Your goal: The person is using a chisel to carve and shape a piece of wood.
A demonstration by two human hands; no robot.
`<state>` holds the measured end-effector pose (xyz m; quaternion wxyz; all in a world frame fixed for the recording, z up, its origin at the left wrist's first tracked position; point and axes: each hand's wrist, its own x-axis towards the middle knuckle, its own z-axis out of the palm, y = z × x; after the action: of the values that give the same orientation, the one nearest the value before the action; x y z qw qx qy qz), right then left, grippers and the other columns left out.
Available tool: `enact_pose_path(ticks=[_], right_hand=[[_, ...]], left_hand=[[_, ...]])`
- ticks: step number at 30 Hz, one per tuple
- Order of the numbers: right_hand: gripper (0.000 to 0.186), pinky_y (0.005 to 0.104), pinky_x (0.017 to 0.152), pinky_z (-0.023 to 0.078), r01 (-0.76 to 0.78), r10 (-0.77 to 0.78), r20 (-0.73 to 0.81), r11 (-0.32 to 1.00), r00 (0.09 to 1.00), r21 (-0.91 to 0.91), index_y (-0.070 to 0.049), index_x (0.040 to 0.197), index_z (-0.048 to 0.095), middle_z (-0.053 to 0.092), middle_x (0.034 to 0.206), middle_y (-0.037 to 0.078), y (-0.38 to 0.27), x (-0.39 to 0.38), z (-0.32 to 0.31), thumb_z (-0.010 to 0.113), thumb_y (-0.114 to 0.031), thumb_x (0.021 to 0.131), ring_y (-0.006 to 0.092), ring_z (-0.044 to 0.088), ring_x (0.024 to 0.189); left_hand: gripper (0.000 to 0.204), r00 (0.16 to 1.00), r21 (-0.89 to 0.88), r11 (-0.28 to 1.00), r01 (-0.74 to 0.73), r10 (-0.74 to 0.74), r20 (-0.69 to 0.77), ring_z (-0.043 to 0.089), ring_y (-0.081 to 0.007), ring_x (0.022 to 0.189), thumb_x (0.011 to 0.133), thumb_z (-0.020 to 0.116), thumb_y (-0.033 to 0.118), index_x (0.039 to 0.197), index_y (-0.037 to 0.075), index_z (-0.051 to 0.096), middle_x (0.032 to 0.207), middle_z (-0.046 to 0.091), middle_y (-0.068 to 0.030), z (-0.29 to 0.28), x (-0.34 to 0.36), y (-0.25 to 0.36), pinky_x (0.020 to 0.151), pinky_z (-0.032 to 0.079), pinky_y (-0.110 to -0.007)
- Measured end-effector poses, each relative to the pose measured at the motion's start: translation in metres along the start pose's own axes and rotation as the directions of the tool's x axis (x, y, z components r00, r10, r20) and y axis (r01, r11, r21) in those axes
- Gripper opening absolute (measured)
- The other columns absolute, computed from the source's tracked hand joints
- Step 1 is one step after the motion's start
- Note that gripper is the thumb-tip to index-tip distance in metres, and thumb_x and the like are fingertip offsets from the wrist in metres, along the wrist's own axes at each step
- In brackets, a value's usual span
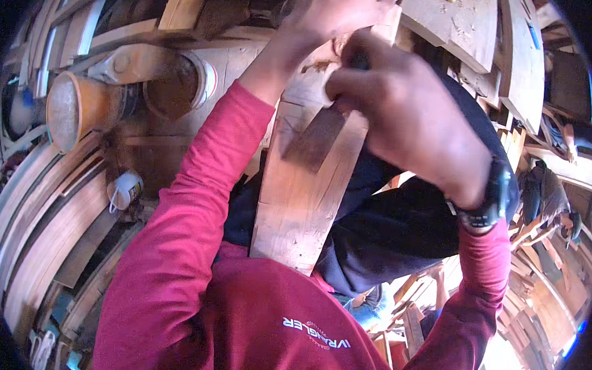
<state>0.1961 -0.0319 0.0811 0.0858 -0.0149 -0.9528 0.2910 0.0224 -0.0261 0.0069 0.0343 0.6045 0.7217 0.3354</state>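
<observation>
A thick pale wooden board (296,215) runs lengthwise from my waist away from me, over my dark trousers. My right hand (410,114) is closed round a tool with a flat, brown, roughly rectangular end (317,138); that end slants over the board. Blur hides the tool's exact kind, and I cannot tell whether it touches the wood. Beyond it, my left hand (338,14) is at the board's far part, fingers curled, partly cut off by the upper edge. What those fingers hold, if anything, is hidden.
On the left stand an orange-brown bucket (89,110), a round container (174,88) and a white cup (126,189). Curving planks (56,223) are stacked below them. Wide boards (458,26) with shavings lie at the upper right. Other people (573,142) appear at the far right.
</observation>
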Motion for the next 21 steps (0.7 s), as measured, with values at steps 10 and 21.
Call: enact_pose_path(ticks=[10,21], right_hand=[[0.019,0.0421,0.071,0.054,0.013,-0.012,0.020,0.999,1.000,-0.042,0.001,0.091,0.071,0.061,0.095,0.017,-0.009,-0.002,0.004,0.071,0.006,0.072,0.0350,0.067,0.082],[0.022,0.0439,0.072,0.052,-0.037,0.033,-0.069,0.997,0.997,-0.065,0.000,0.089,0.071,0.062,0.096,0.016,-0.006,0.002,-0.017,0.067,0.015,0.073,0.0360,0.067,0.084]], left_hand=[[0.030,0.999,0.032,0.999,-0.042,0.043,-0.009,0.071,-0.0406,0.093,0.096,0.061,0.031,0.095,0.005,0.075,0.098,0.073,-0.0206,-0.002,-0.002,-0.004,0.083,0.056,-0.050],[0.031,0.998,-0.031,0.999,-0.038,0.039,0.047,0.069,-0.0412,0.099,0.096,0.062,0.031,0.098,0.002,0.074,0.102,0.071,-0.0223,-0.007,-0.002,-0.004,0.088,0.053,-0.051]])
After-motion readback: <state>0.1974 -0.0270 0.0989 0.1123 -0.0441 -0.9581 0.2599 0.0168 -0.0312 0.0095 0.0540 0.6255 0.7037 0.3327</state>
